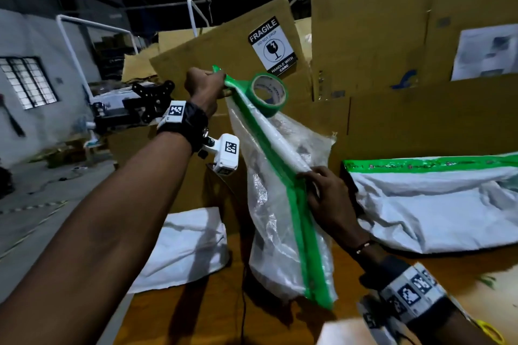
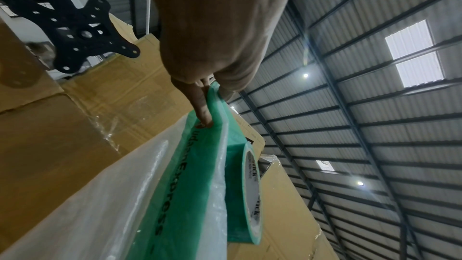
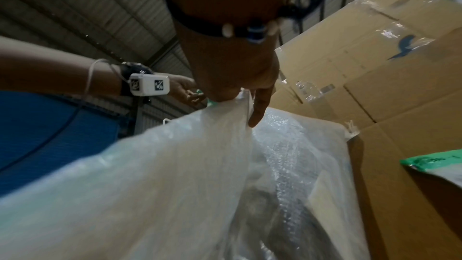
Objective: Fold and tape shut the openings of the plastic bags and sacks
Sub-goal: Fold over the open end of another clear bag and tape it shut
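My left hand (image 1: pixel 202 84) is raised, fingers curled round the upper end of the folded, green-taped edge of a translucent plastic sack (image 1: pixel 276 204); in the left wrist view my thumb (image 2: pixel 200 104) presses on the green tape strip (image 2: pixel 172 195), which carries dark printed lettering. The roll of green tape (image 1: pixel 269 94) hangs just beside that hand, still joined to the strip, its white core facing the head camera.

My right hand (image 1: pixel 328 196) pinches the same taped edge lower down, about midway along it. In the right wrist view my fingers (image 3: pixel 261 106) are closed on the white fold of the sack, with bubble wrap (image 3: pixel 295 145) showing through the plastic below.

The sack hangs in the air between both hands, its taped edge running diagonally from upper left to lower right, its lower corner over the wooden table (image 1: pixel 196 314).

On the table to the right lies a white woven sack (image 1: pixel 437 204), its top edge already sealed with a band of green tape. Another white sack (image 1: pixel 186 246) lies flat at the table's left edge, below my left forearm.

Behind the table stand large cardboard boxes (image 1: pixel 372 45). One carries a black and white FRAGILE label (image 1: pixel 271 46), another a white paper sheet (image 1: pixel 486 50). A black perforated metal bracket (image 1: pixel 152 96) sits beyond my left wrist.
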The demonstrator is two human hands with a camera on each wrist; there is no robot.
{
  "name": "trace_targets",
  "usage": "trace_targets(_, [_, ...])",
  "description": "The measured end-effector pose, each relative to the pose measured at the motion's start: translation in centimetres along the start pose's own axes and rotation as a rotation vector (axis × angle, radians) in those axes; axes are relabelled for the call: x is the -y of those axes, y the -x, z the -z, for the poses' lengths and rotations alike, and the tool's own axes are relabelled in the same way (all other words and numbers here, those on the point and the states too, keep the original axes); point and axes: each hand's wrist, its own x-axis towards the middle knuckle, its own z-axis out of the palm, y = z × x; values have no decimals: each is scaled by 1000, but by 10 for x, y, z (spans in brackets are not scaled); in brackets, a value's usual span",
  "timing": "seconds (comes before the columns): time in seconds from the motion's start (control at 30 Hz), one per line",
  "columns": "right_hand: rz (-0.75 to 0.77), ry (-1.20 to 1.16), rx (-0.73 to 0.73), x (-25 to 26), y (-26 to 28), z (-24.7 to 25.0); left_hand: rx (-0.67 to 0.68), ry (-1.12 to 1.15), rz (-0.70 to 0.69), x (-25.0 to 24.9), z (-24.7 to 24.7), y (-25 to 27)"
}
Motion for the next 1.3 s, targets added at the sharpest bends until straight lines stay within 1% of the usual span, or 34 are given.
trace_targets(0.1, [18, 32, 102, -11, -17, 33, -6, -36, 26, -8, -8, 0])
trace_targets(0.17, [-8, 18, 247, -19, -32, 58, -13, -58, 54, -11, -12, -1])
trace_targets(0.27, [-28, -26, 512, -28, -57, 94, -25, -32, 81, -18, -18, 2])
trace_targets(0.37, [-56, -40, 695, -36, -86, 132, -23, -22, 96, -25, -30, 1])
trace_targets(0.47, [-61, -39, 829, -47, -121, 163, 12, -3, 121, -32, -42, 5])
trace_targets(0.57, [-66, 3, 895, -60, -159, 183, 45, 40, 154, -36, -48, 9])
trace_targets(0.6, [-76, 24, 911, -62, -169, 188, 35, 36, 144, -35, -48, 5])
trace_targets(0.63, [-74, 61, 923, -62, -179, 192, -6, 23, 122, -33, -48, 2])
trace_targets(0.7, [-34, 210, 932, -60, -194, 197, -100, -2, 82, -31, -44, 0])
trace_targets(0.77, [21, 333, 935, -52, -203, 201, -102, 17, 80, -25, -42, 6])
trace_targets(0.83, [31, 386, 940, -46, -205, 205, -85, 32, 85, -23, -41, 18])
trace_targets(0.9, [49, 431, 940, -39, -196, 210, -72, 13, 77, -18, -33, 27])
trace_targets(1.0, [184, 514, 904, -35, -165, 209, -15, -33, 68, -4, -14, 46])
trace_targets(1.07, [286, 538, 872, -37, -138, 205, -44, -16, 59, 15, 5, 67])
trace_targets(1.13, [410, 578, 796, -44, -105, 195, -73, -37, 65, 42, 27, 85])
trace_targets(1.23, [701, 611, 650, -57, -51, 173, -107, -100, 86, 91, 69, 116])
trace_targets(1.3, [779, 652, 606, -62, -12, 152, -91, -99, 103, 122, 96, 139])
